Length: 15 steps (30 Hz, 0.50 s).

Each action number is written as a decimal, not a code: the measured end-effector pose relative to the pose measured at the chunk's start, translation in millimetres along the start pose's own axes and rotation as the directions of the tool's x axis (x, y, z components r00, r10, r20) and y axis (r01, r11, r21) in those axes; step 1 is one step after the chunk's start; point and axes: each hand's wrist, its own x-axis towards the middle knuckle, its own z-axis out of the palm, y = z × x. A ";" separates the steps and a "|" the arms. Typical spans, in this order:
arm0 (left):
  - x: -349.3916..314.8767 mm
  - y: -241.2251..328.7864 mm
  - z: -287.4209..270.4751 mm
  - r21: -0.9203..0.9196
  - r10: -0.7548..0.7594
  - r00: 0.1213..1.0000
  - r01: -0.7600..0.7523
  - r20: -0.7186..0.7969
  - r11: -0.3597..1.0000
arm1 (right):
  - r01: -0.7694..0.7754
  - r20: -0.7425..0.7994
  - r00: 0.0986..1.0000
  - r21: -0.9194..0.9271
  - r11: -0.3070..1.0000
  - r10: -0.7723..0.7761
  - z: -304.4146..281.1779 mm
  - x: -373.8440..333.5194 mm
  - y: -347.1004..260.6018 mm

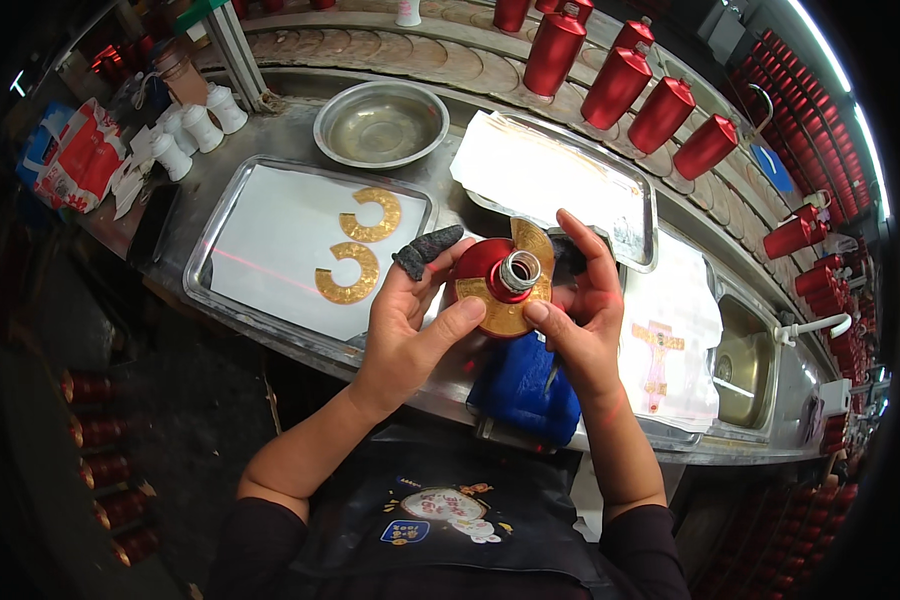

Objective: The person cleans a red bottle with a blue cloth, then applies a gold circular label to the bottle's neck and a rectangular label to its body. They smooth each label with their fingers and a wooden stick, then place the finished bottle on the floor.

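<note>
Between both hands I hold a red bottle [478, 262], its bare silver threaded neck facing up toward me. A gold curved decal [505, 319] lies around the shoulder; one end [530, 236] stands up off the bottle by my right fingers. My left hand [410, 325] grips the left side, thumb on the gold band. A rough dark grey covering [430, 250] is on one of its fingers. My right hand [588, 315] presses its thumb on the band's right part, with a finger raised. Two more gold C-shaped decals [371, 216] [348, 273] rest on the white-lined tray [205, 275] at left.
A metal basin [330, 135] with liquid stands behind the tray. Another tray [642, 245] holds white sheets. A blue cloth [527, 385] hangs at the counter's front edge. Red bottles [617, 88] line the conveyor behind; a sink [745, 350] is at right.
</note>
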 end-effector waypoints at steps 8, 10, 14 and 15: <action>-0.2 -3.5 1.0 0.005 0.046 0.998 -0.045 -0.032 0.999 | -0.066 -0.009 0.998 0.017 0.998 0.066 -3.4 -2.8 -0.4; -0.2 -4.3 1.8 0.021 0.051 0.998 -0.050 -0.036 0.999 | -0.056 -0.003 0.998 0.019 0.998 0.056 -2.8 -2.5 1.2; 0.1 -4.6 2.4 0.007 0.034 0.998 -0.034 -0.048 0.999 | -0.043 0.001 0.999 -0.009 0.999 0.043 -2.9 -1.3 2.6; 0.2 -4.3 2.5 -0.001 0.030 0.998 -0.030 -0.051 1.000 | -0.044 0.003 0.999 -0.017 0.999 0.044 -3.4 -1.1 2.3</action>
